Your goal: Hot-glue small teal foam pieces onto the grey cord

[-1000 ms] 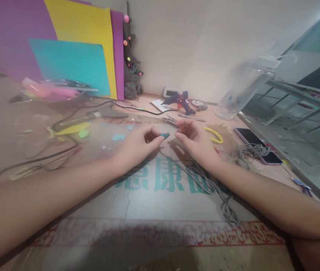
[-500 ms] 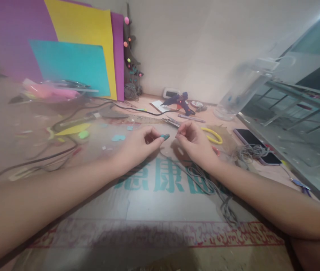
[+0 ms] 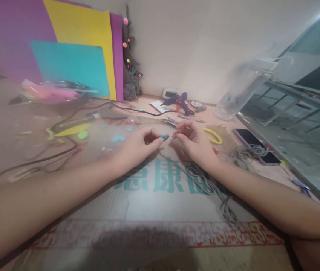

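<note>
**Teal piece pinched in the left hand, right hand close by!**

Here's the table (image 3: pixel 275 178), pink-topped and busy, with a printed board (image 3: pixel 154 210) lying across it, green characters and a red border on show. At the back left, big purple (image 3: pixel 7 49), yellow (image 3: pixel 80 22) and blue sheets (image 3: pixel 72 67) stand upright; over on the right, a clear jug (image 3: pixel 239 90).

Centre stage, the hands! The left hand (image 3: pixel 145 141) has thumb and finger closed on its prize. The right hand (image 3: pixel 195 141) sits just beside, fingers curled towards the thumb; whether it pinches anything, I cannot tell.

A phone (image 3: pixel 253 141) lies to the right, partly under tangled grey string (image 3: pixel 251 151). Behind the hands, the glue gun (image 3: pixel 178 101) shows a red light. Left of them, light-blue cut-outs (image 3: pixel 118 138). And smallest of all, that teal piece (image 3: pixel 164 137), poking from the left fingertips above the board!
</note>
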`<state>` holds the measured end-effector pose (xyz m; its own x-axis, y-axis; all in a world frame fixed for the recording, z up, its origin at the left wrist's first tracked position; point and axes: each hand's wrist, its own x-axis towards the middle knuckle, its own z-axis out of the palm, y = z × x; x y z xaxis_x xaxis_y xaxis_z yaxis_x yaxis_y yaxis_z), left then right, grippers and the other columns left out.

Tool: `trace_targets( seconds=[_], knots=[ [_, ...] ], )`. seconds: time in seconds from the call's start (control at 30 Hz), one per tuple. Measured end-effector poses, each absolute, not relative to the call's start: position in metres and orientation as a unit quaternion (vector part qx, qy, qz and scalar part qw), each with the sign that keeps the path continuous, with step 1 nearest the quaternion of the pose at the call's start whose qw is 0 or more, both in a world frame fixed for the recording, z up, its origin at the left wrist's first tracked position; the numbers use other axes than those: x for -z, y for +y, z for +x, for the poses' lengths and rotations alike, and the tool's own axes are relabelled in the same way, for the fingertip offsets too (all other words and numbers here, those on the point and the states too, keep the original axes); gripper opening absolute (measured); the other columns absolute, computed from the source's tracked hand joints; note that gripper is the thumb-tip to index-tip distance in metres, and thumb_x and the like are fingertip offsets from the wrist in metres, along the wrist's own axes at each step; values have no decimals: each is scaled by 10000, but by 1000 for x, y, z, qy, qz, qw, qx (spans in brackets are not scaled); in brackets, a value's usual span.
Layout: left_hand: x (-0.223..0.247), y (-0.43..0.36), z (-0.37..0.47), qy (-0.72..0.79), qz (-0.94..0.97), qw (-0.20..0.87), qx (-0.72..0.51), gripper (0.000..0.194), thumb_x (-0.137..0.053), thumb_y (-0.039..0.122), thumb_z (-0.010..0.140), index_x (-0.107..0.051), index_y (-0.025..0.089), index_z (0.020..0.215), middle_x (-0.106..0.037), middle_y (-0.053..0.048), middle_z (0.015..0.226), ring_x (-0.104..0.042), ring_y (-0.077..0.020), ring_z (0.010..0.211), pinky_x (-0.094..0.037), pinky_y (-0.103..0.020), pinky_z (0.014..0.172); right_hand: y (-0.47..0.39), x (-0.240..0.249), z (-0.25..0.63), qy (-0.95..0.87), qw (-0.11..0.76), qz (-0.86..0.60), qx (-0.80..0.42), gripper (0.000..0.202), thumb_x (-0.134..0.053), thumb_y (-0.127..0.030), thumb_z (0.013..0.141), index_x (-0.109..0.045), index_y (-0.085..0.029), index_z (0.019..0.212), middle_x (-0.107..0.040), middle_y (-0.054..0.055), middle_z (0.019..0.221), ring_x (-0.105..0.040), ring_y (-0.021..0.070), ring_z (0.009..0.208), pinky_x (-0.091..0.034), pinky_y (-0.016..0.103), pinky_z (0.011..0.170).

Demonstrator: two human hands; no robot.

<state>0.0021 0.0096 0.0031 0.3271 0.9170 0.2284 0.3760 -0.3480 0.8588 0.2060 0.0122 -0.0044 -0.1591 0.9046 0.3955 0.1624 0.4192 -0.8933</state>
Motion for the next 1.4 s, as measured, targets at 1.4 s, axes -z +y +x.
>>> trace_targets(
  seconds=[1.4],
  knots=[
    [-5,8,3,443,736,356,-368,187,-600,354,857,-606,183,779,-674,-14,766,-577,-150,671,-421,-275,620,24,6,213,-598,521,-365,-488,308,-725,-363,828,-531,-250,1038,-632,-52,742,-568,100,601,-493,272,645]
  ],
)
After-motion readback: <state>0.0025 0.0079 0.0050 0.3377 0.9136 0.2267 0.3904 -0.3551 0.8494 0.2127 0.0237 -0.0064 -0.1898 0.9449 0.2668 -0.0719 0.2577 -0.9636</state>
